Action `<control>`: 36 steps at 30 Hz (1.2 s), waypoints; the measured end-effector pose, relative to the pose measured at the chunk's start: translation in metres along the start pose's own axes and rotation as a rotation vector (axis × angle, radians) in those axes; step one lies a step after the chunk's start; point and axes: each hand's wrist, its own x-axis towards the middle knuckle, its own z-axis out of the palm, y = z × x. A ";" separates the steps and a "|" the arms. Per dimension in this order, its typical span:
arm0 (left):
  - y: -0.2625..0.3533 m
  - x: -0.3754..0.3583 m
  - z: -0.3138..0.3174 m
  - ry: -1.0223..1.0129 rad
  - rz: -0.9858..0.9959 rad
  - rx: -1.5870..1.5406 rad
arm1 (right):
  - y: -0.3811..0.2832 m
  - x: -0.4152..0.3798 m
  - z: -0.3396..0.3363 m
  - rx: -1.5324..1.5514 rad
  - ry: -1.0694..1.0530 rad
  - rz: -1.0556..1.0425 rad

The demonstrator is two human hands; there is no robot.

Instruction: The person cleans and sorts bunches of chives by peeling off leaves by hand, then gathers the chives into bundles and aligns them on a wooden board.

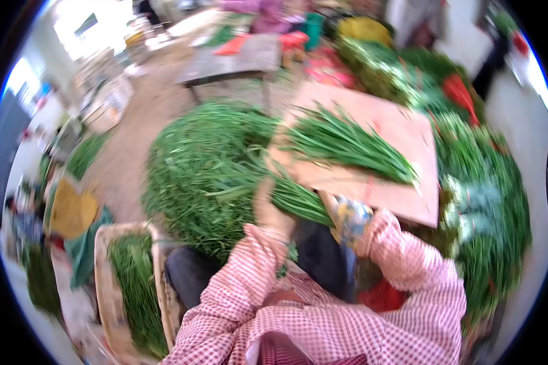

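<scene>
A bunch of long green stalks (301, 201) lies across between my two hands, above my lap. My left hand (269, 207) is closed round its left part, where loose leaves fan out. At the bunch's right end my right hand (347, 218), in a blue and yellow patterned covering, is closed on the stalks. Just beyond, a larger bunch of green stalks (353, 145) rests on a pale pink board (399, 204). A big heap of loose greens (195, 164) stands left of the board.
At the lower left is a crate (103, 286) holding greens. Stacked green bundles (493, 207) line the right side. A low grey table (225, 68) with a red item stands ahead, and a person in pink (268, 15) is behind it. A yellow seat (72, 210) is at the left.
</scene>
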 end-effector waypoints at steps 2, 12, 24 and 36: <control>0.003 0.023 -0.010 -0.059 0.057 0.124 | 0.029 -0.003 0.010 0.198 -0.045 0.203; 0.022 0.155 0.093 -0.059 0.187 0.298 | 0.213 0.008 -0.047 0.120 0.297 0.141; -0.055 0.126 0.106 -0.651 0.761 1.678 | 0.232 0.009 -0.016 -0.075 0.032 0.487; -0.186 0.155 0.063 -1.163 0.631 2.601 | 0.248 0.012 0.004 -0.062 0.073 0.428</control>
